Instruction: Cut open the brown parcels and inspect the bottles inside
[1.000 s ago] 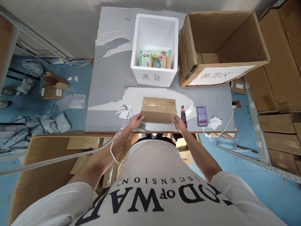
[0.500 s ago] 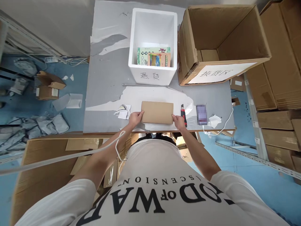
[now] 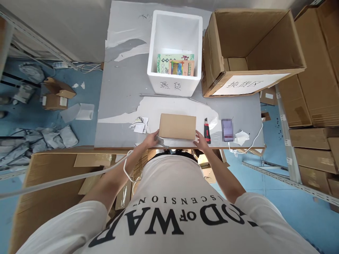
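Note:
A small brown cardboard box [image 3: 177,126] lies flat near the front edge of the grey table [image 3: 124,95]. My left hand [image 3: 151,139] touches its near left corner. My right hand [image 3: 200,140] rests at its near right corner. Both hands have their fingers on the box's lower edge. A red-and-black utility knife [image 3: 206,131] lies just right of the box, beside my right hand. Crumpled paper scraps [image 3: 139,125] sit to the box's left.
A white foam bin [image 3: 175,83] with colourful packets inside stands behind the box. A large open cardboard carton [image 3: 251,81] with a paper label stands at the back right. A phone [image 3: 227,129] and a white cable [image 3: 254,141] lie to the right. Cardboard stacks line the right shelves.
The box turned over from its taped face to a plain face and now lies flat. My hands slid from its sides to its near corners.

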Motion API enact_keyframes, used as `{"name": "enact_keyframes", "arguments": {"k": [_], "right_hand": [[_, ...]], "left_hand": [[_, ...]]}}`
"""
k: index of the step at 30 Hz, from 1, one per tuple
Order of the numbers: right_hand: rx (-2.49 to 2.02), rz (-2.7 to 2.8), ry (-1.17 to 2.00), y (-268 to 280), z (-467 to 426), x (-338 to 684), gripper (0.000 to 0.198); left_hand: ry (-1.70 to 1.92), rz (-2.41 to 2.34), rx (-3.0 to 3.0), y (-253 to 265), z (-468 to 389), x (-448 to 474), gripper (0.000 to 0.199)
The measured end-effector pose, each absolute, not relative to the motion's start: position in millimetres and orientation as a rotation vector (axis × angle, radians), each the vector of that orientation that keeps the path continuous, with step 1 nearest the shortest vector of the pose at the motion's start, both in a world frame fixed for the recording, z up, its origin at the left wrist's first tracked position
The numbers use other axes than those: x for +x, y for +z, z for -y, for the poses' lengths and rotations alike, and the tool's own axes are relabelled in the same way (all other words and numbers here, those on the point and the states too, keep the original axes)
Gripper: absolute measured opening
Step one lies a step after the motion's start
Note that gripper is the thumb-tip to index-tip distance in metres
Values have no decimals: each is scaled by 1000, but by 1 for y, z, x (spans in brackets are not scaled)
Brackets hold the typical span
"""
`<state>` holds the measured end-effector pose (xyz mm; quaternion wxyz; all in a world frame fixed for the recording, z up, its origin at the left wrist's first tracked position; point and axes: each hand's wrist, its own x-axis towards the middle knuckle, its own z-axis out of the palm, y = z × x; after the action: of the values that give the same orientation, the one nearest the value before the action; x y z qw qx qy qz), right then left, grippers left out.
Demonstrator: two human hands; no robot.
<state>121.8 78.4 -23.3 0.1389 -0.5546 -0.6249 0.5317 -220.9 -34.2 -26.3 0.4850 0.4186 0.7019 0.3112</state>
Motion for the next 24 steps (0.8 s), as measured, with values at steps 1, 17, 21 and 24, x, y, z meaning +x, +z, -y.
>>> {"name": "enact_keyframes", "arguments": {"k": [1, 17, 21, 24], "right_hand": [[-1567, 1820, 1568, -24, -76, 119, 73], [-1548, 1742, 1567, 41, -98, 100, 44], [-1725, 1875, 1482, 45, -112, 95, 49], [-1736, 1862, 1515, 43, -117, 94, 51]], "left_hand": [[750, -1683, 1042, -27, 37, -218, 62], [744, -2034, 1114, 57, 11, -198, 53], [635, -2123, 1099, 64, 1, -193, 60], [630, -2132, 1079, 61, -3, -193, 60]]}}
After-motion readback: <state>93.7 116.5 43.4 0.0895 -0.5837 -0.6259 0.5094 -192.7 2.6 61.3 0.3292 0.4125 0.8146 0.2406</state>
